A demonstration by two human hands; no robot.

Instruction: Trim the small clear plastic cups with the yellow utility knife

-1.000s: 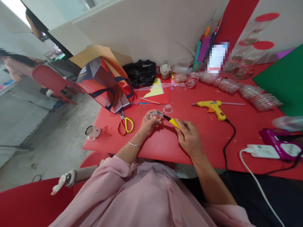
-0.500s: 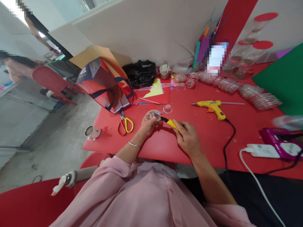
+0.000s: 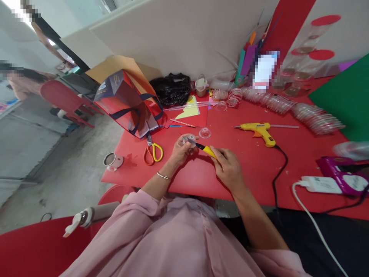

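Note:
My left hand (image 3: 180,152) grips a small clear plastic dome lid (image 3: 186,139) above the front part of the red table. In my right hand (image 3: 229,167) is a yellow-handled utility knife (image 3: 208,151), its blade pointing left and lying across the lid. Whether the blade cuts into the plastic is too small to tell. Just beyond my left hand rests a second clear dome lid (image 3: 205,133). Scissors (image 3: 153,152) with one red and one yellow handle lie to the left. A yellow hot glue gun (image 3: 259,130) lies to the right.
A paper bag (image 3: 129,100), a black plastic bag (image 3: 171,89) and stacked clear lids (image 3: 317,117) line the back of the red table (image 3: 198,177). A cup (image 3: 112,161) stands near the left edge. The glue gun's black cord (image 3: 281,169) crosses the right side. Another person sits far left.
The knife blade has tilted slightly against the lid. Both hands stay almost in place, and the view has shifted a little.

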